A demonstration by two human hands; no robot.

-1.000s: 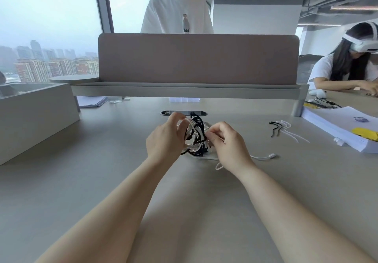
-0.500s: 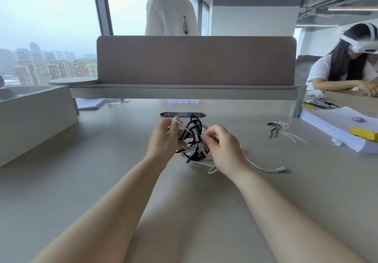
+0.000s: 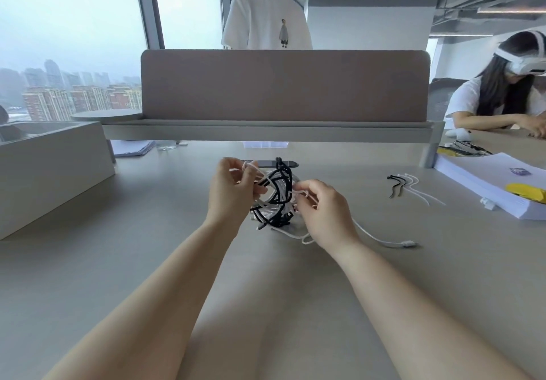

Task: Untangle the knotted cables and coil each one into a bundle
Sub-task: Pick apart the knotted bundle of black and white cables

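Observation:
A knotted tangle of black and white cables is lifted just above the beige table at centre. My left hand grips white strands on the tangle's left side, fingers curled. My right hand pinches a white strand on its right side. One white cable end with a plug trails right across the table. A grey plug hangs below the tangle.
Loose black and white cable ties lie at right. A stack of white paper with a yellow item sits far right. A grey box stands left. A desk divider lies behind, with two people beyond and beside it.
The tangle has risen off the table between my hands. The white cable's free end has slid out farther to the right. My hands have spread slightly apart.

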